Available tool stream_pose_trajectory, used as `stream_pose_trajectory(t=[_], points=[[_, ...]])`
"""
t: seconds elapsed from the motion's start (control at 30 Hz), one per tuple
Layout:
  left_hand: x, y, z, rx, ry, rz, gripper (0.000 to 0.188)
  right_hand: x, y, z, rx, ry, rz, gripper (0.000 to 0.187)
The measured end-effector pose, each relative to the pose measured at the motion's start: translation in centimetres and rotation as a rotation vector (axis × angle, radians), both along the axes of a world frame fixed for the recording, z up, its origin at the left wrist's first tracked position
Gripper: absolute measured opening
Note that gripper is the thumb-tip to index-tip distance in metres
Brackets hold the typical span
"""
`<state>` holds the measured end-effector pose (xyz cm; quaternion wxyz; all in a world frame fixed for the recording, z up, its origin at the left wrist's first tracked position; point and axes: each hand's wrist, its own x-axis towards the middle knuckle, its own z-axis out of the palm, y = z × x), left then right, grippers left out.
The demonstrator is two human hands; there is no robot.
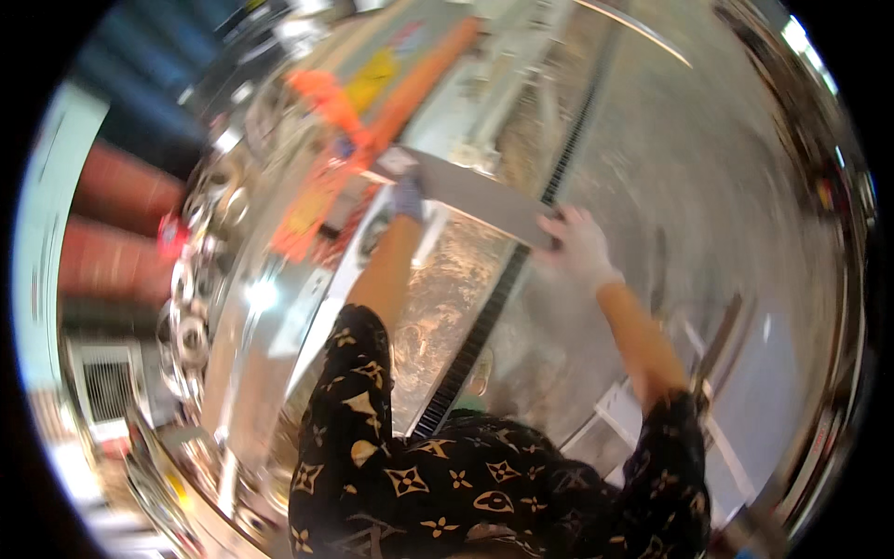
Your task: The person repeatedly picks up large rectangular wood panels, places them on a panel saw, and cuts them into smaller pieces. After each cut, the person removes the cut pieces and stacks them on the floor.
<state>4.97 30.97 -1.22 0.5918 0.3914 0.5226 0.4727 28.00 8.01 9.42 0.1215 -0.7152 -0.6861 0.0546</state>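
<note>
Both arms extended, a worker in a black shirt (498,466) with tan motifs has two hands on a long, flat grey panel (480,198), as I see it from my remote post through the head camera. The panel lies aslant across the upper middle of my view, its left end farther from the worker than its right, passing over a dark slotted strip (466,359).

The left forearm reaches almost straight ahead, and the left hand (408,196), in what looks like a grey-blue glove, is at the panel's far left end. Its fingers are blurred; I cannot tell whether they close around the edge or merely press on it.

The right forearm angles inward from the lower right, bringing the right hand (582,250), pale and apparently gloved, to the panel's right end. I make out its fingers pointing left, their tips at the panel, but I cannot tell how firmly they are closed.

Just beyond the left hand I see a bright orange piece (326,98), blurred. Shiny metal rings (193,340) are heaped at left, and a pale sheet (768,401) lies beyond the right elbow.
</note>
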Motion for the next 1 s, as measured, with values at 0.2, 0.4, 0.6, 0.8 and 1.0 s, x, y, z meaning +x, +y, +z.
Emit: stream_pose_trajectory(t=[0.2,0.4,0.6,0.8,1.0], points=[[2.0,1.8,1.5,0.086,-0.050,-0.279,0.048,-0.1,-5.4,0.6,0.197,-0.109,-0.107,0.056],[4.5,-22.7,5.5,0.415,0.184,-0.649,0.050,-8.8,-43.0,-6.9,-0.006,0.145,-1.215,0.046],[4.0,-45.7,-5.9,0.122,0.069,-1.538,0.037,-24.3,-71.4,-11.4,0.185,0.455,-2.841,0.071],[3.8,-65.6,-10.9,0.719,0.119,-1.931,0.055,-31.3,-81.3,-21.8,1.352,1.274,-2.322,0.087],[17.1,-79.9,-6.3,1.338,0.543,-1.721,0.063,-30.0,-81.7,-22.6,0.924,0.716,-2.445,0.093]])
